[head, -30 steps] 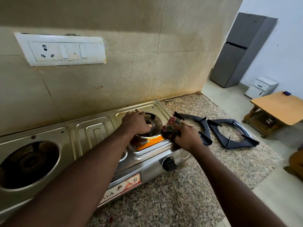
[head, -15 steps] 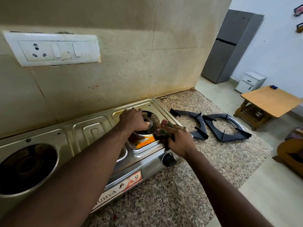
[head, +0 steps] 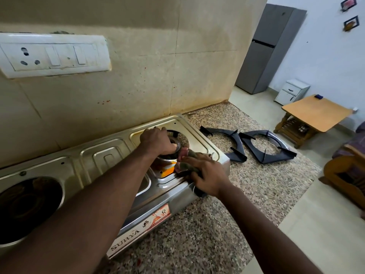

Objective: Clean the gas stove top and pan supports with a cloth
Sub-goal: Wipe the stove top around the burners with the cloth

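A steel two-burner gas stove (head: 102,155) stands on the speckled granite counter (head: 246,175) against the tiled wall. My left hand (head: 156,141) grips the right burner (head: 177,145) and its steel ring, lifted slightly over an orange patch. My right hand (head: 205,175) holds a crumpled reddish-green cloth (head: 184,162) pressed on the stove top at the burner's front right, covering the knob. Two black pan supports (head: 223,143) (head: 266,147) lie on the counter to the right of the stove.
The left burner opening (head: 25,206) is a dark round hole. A switch panel (head: 53,54) is on the wall above. The counter ends at the right; beyond it are a grey fridge (head: 264,48), a small white cabinet (head: 292,91) and a wooden table (head: 314,113).
My right hand has slid the cloth toward the stove's front edge, over the knob. My left hand stays on the burner. The view has shifted a little.
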